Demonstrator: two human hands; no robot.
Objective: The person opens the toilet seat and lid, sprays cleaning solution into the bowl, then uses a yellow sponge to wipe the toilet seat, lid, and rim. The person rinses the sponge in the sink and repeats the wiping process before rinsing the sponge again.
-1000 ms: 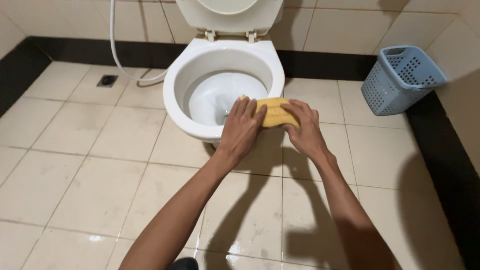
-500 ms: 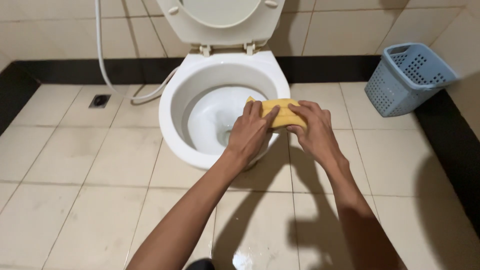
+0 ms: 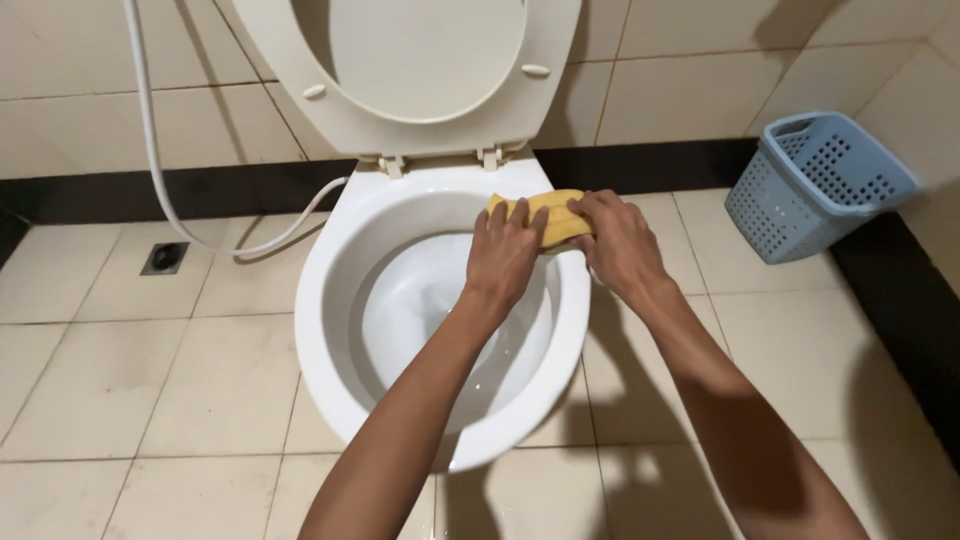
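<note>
My left hand and right hand both press a yellow sponge onto the toilet bowl's far right rim, fingers curled over it.

yellow sponge: mostly under both hands | toilet lid: top cut by frame | hose: upper end cut off

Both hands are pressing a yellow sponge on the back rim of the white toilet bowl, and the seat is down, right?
Not quite: the white toilet seat is raised, as the head view shows. The left hand and right hand do press the yellow sponge on the back rim of the white toilet bowl.
</note>
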